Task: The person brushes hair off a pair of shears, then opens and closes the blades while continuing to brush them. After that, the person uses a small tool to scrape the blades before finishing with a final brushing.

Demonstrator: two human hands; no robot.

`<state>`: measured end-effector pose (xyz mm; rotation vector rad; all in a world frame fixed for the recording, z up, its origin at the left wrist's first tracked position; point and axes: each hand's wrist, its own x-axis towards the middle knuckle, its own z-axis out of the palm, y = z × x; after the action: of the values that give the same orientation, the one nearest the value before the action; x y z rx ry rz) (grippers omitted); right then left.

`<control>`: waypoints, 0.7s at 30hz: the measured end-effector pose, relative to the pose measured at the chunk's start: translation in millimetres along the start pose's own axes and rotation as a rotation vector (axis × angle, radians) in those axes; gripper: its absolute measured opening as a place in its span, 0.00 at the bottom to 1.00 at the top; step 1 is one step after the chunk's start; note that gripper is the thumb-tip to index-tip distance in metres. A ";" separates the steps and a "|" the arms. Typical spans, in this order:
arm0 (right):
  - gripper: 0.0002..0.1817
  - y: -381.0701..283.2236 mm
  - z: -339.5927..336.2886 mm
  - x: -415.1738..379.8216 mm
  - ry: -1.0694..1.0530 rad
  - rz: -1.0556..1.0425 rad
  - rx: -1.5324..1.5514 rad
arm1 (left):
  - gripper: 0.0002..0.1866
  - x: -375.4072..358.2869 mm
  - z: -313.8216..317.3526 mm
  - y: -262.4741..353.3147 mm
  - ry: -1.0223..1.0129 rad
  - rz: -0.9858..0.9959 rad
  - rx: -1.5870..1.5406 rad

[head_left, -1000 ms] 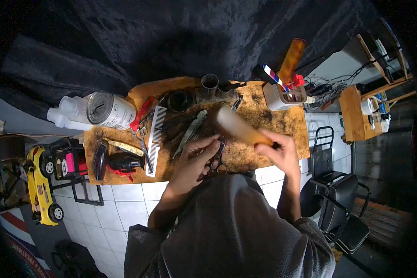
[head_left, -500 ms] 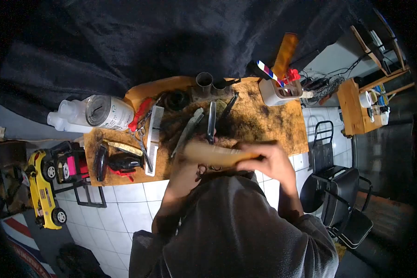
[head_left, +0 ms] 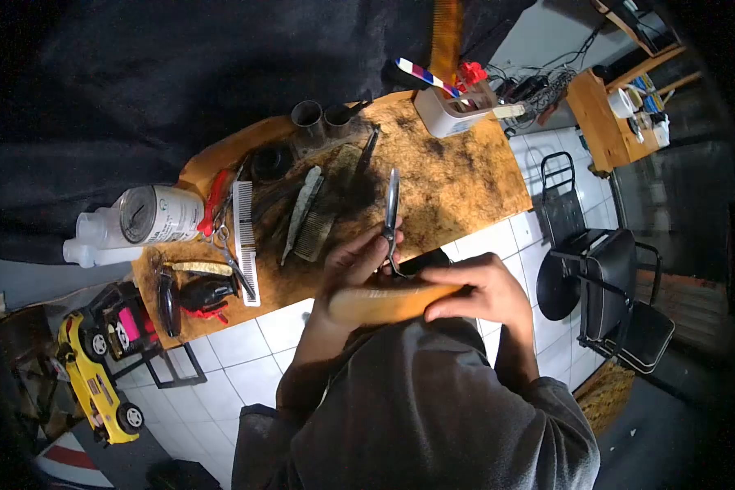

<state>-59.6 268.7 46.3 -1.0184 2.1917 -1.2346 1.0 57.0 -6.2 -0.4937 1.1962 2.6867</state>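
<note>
My left hand is closed on a pair of metal scissors, which point up over the front of the hair-strewn wooden table. In my right hand is the end of a wooden brush, held level close to my chest, its other end over my left wrist. The bristles cannot be made out. Left of the scissors, a grey-white tool and a dark comb lie on the table. A white comb lies farther left, beside another pair of scissors.
At the table's left stand a large can and white bottles, with clippers nearby. A container of tools stands at the back right, near dark cups. Black chairs are at right, a yellow toy car at left.
The view has turned, and the table now looks tilted. The brush, blurred before, is sharper. The scissors in my left hand now show more clearly, apart from the grey-white tool.
</note>
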 end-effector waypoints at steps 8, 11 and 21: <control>0.25 36.2 -29.7 -3.3 0.835 0.312 -0.016 | 0.18 4.1 38.2 7.6 -0.126 -0.177 0.227; 0.30 38.5 -47.6 -13.7 0.773 0.337 0.265 | 0.17 18.4 61.1 3.9 -0.131 -0.175 0.135; 0.18 52.9 -70.9 -38.8 0.602 0.329 0.799 | 0.18 78.4 132.0 -45.4 -0.125 0.093 -0.082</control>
<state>-102.2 354.9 37.8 0.0438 1.7972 -2.1564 -90.3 186.4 16.7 -0.2825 1.1049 2.8068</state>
